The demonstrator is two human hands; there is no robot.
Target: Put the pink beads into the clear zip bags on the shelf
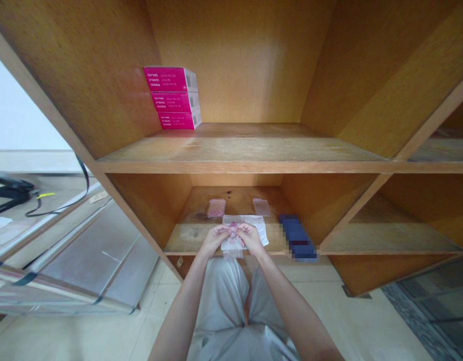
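Observation:
My left hand [215,237] and my right hand [250,237] meet at the front of the lower shelf, fingers pinched. Between them they hold a small clear plastic bag [233,252] with pink bits at its top; what the bits are is too small to tell. Under the hands lies a white sheet [260,231], paper or cloth, partly covered by them. Behind my left hand is another clear bag [216,207] of small pink pieces. A flat clear bag [261,206] rests farther back on the right.
The wooden lower shelf [186,235] has side walls close by. A blurred dark blue object [298,238] overhangs its front edge on the right. Three pink boxes [174,100] are stacked on the upper shelf [254,148]. A glass-topped metal frame [92,255] stands left.

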